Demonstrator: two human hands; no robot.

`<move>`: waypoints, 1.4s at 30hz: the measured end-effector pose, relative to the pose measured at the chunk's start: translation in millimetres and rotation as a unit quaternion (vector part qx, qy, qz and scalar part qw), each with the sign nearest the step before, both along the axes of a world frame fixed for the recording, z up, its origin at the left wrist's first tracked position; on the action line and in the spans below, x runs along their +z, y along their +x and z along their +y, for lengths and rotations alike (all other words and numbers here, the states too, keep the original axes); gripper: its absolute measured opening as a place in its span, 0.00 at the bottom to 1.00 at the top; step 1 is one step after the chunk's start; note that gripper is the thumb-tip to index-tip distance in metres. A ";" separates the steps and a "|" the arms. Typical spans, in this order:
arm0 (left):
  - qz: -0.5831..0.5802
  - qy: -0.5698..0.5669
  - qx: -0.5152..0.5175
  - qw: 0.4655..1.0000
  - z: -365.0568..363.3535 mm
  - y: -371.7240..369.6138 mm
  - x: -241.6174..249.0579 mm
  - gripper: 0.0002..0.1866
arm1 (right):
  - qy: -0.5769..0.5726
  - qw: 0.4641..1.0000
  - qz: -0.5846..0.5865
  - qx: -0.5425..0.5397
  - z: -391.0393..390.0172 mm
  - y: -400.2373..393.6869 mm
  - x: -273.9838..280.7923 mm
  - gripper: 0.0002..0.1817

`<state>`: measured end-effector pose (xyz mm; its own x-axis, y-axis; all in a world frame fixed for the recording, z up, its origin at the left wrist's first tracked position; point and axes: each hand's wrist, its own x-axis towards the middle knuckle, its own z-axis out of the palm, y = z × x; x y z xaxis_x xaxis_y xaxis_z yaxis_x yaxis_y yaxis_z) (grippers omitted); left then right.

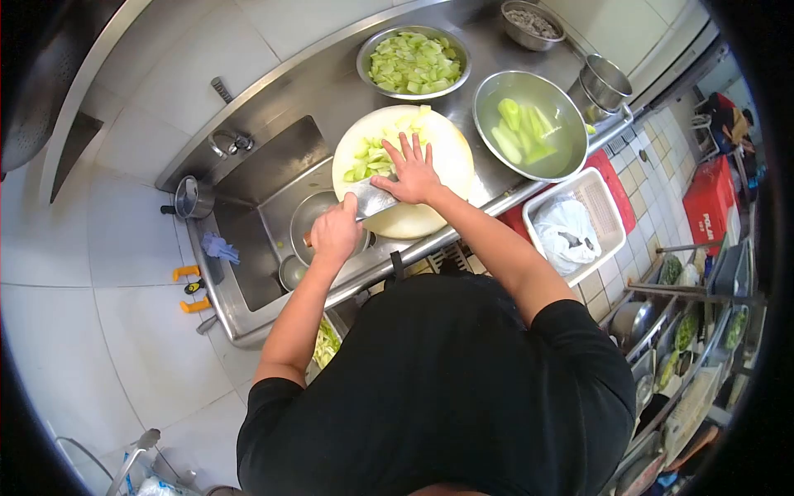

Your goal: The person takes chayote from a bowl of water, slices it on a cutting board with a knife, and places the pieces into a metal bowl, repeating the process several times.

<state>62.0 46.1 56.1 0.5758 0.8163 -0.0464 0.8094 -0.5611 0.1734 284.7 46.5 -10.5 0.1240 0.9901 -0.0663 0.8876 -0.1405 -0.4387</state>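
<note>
My left hand point(335, 230) is wrapped round the handle of a cleaver point(374, 199), whose broad blade lies low over a round, cream-coloured chopping board point(409, 225). On the board, just beyond the blade, is a pile of pale-green vegetable slices point(364, 157). My right hand point(418, 177) is spread palm down with its fingers stretched away from me. Its thumb side meets the blade, and its fingertips reach the edge of the slices. To the right, a steel bowl point(572, 157) holds peeled green vegetable pieces point(523, 131) in water.
Behind the board stands a bowl point(361, 62) full of cut slices. A metal sink point(236, 273) with a tap point(236, 144) is on the left. At the far right corner are a small bowl point(533, 41) and steel pots point(606, 78). A white basket point(610, 211) holds a plastic bag.
</note>
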 end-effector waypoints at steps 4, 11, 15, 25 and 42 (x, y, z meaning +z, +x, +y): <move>-0.005 0.052 -0.043 0.998 5.1 -23.4 -3.4 0.21 | -0.047 0.997 0.048 -0.039 18.4 2.3 -14.1 0.56; -0.037 -0.015 0.076 0.996 28.9 -62.4 22.1 0.19 | 0.029 0.991 0.033 -0.123 6.2 66.2 -75.2 0.63; -0.118 -0.007 0.144 0.982 62.1 -70.8 -26.8 0.23 | 0.024 0.998 0.016 -0.052 -41.0 28.0 -62.3 0.71; -0.098 -0.216 0.123 0.964 34.5 -23.6 -50.9 0.19 | 0.112 0.975 0.114 -0.155 -41.8 -24.6 -70.4 0.77; -0.375 -0.600 0.208 0.675 -26.2 7.2 -119.9 0.09 | 0.291 0.923 0.068 -0.244 -19.5 -69.5 -72.4 0.34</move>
<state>69.3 19.8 -63.8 0.5372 0.5481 -0.6411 0.2849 0.5975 0.7496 215.3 27.0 -82.9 0.5944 0.6914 0.4107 0.7117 -0.2146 -0.6688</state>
